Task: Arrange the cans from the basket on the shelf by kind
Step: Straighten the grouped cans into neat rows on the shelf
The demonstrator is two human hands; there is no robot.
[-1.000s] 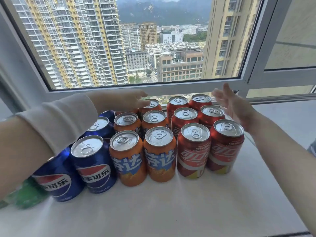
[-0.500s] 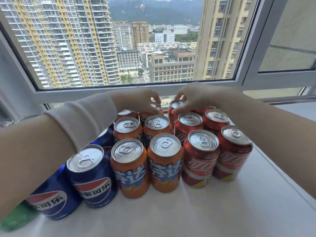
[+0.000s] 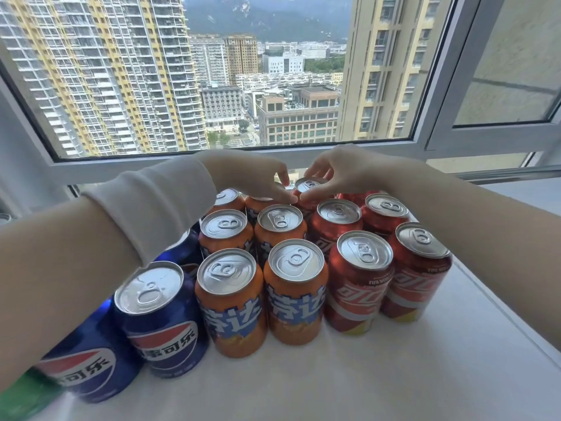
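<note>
**Both hands on the far row at the window**

Count them off: six orange cans (image 3: 226, 299) in two columns down the middle. Beside them on the right stand red cans (image 3: 362, 281), five tops showing plus a red sliver behind that reads as a sixth. On the left are blue cans (image 3: 158, 314), two plain and a third peeking out under the sleeve (image 3: 158, 202). One green can (image 3: 21, 396) sits at the near left corner.

The left hand (image 3: 255, 174) is curled down over the far orange can (image 3: 262, 203), thumb on its near side, gripping it. The right hand (image 3: 340, 171) pinches the rim of the far red can (image 3: 309, 186) between thumb and fingers. Both cans stand upright on the white shelf (image 3: 364, 375), right up by the window frame (image 3: 182, 165).

Open white surface runs across the near side. The shelf's right edge slants close past the red column, leaving a bare strip there.

The left forearm covers most of the blue group. The green can is cut off by the picture's edge, and the gripped orange can's top is under the hand.
</note>
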